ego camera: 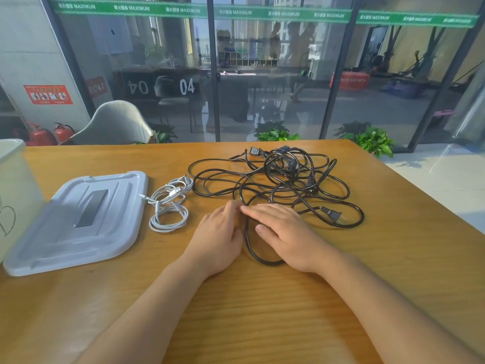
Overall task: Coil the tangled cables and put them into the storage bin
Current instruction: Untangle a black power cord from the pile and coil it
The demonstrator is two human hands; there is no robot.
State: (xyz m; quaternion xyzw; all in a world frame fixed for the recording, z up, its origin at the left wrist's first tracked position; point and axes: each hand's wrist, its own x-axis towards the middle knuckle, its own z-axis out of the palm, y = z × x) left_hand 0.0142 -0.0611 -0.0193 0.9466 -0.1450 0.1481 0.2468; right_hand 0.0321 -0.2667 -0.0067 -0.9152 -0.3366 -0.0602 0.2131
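- On the counter (288, 298), the storage bin (15, 185) stands far left, its lid (78, 222) off beside it.
- Black cables (275, 179) lie tangled mid-counter; white cables (170, 203) just left.
- Left hand (220, 240) and right hand (286, 235) rest flat, neither grip closed; best to free one plug end first.

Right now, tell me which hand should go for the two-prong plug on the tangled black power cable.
Right. The right hand lies flat beside the black two-prong plug, just to its left. The left hand sits farther away, across the black cable loop, nearer the white cables.
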